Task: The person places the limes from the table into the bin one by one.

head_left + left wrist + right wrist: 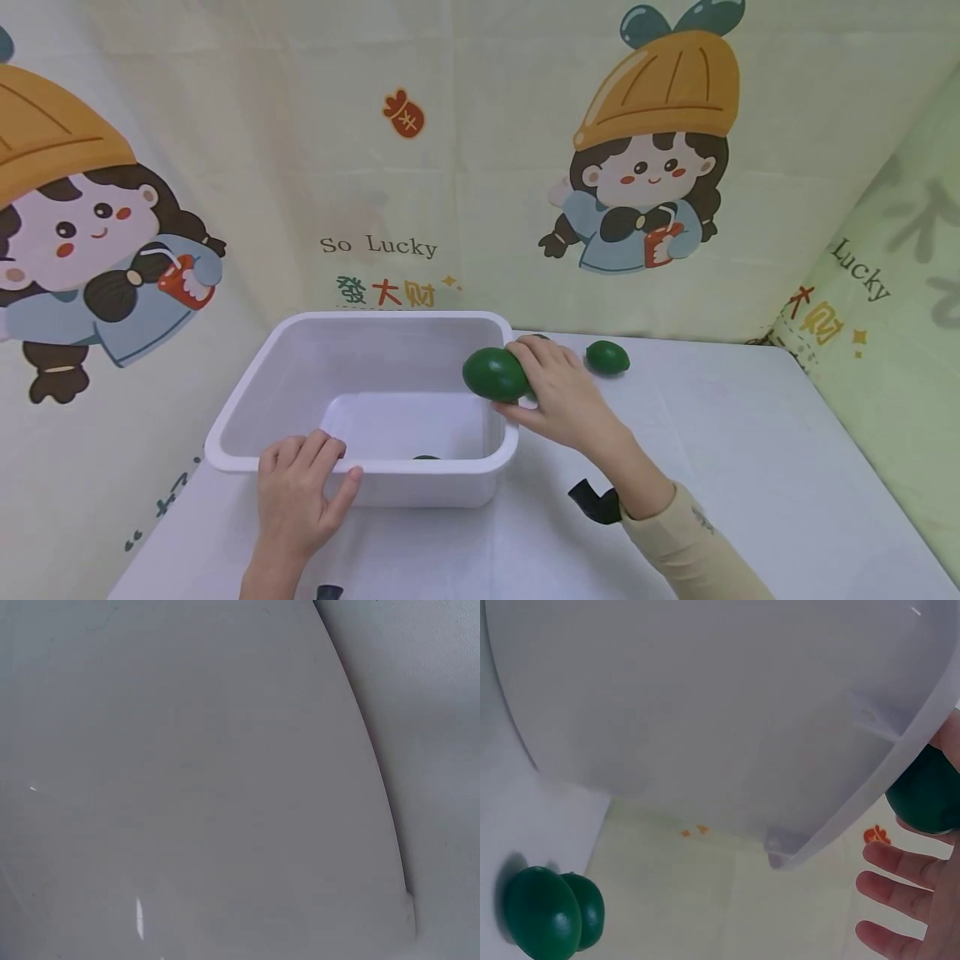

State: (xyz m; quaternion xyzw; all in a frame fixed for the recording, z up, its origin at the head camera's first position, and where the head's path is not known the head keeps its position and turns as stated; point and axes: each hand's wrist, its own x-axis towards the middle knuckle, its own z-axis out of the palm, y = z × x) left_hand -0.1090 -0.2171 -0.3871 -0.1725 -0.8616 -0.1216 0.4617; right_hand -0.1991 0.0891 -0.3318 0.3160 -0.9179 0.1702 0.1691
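Observation:
A white plastic tub [420,483] stands on the table. My left hand [300,492] grips its near rim towards the left corner, fingers curled over the edge and thumb on the outside. My right hand [566,396] holds a smooth green lime [495,374] over the tub's right rim. In the right wrist view that lime [928,791] shows at the right edge by the fingers. Inside the tub, a sliver of another green fruit [426,457] peeks above the near rim. The left wrist view shows only the tub's wall [210,780] and the table.
A green lime [607,357] lies on the white table [720,450] behind and right of my right hand. Two green fruits [541,913] sit close together in the right wrist view. A printed cloth [495,192] hangs along the table's back. Black straps [596,502] show near the wrists.

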